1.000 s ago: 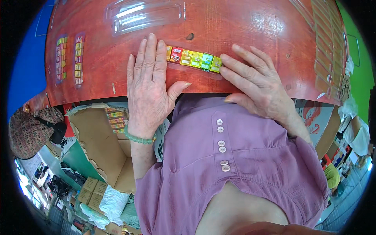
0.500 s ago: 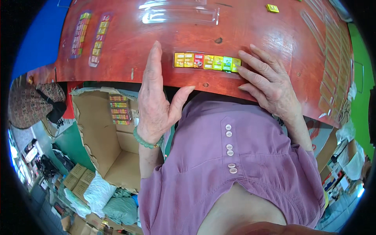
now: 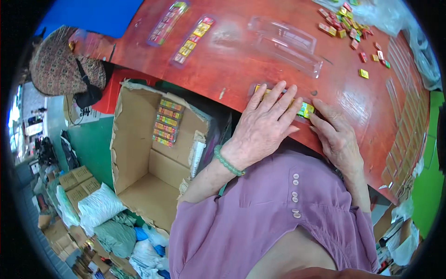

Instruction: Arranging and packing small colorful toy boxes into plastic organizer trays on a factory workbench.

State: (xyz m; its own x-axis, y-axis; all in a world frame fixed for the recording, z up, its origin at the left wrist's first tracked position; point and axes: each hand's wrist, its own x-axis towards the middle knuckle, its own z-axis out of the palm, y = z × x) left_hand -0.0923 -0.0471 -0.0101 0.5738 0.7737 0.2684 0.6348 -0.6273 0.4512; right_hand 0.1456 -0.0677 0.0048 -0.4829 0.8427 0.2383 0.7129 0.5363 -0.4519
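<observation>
A narrow clear plastic tray (image 3: 257, 88) with a row of small coloured boxes (image 3: 305, 110) lies near the table's front edge. My left hand (image 3: 262, 118) rests flat over the row, its fingers extended and slightly apart, covering most of the boxes. A green bead bracelet (image 3: 226, 160) circles that wrist. At the tray's right end, my right hand (image 3: 341, 135) is bent with thumb and fingers closed about the end, beside a green and yellow box. What lies under the left palm is hidden.
Two filled strips (image 3: 193, 41) lie at the far left of the red table (image 3: 223, 65). Empty clear trays (image 3: 292, 46) sit farther back. Loose small boxes (image 3: 344, 23) are heaped at the far right. An open carton (image 3: 134, 139) below the edge contains stacked filled strips (image 3: 167, 122).
My left hand has moved from beside the tray onto the boxes. My right hand has drawn in at the right end. The view has turned, bringing the loose heap into sight.
</observation>
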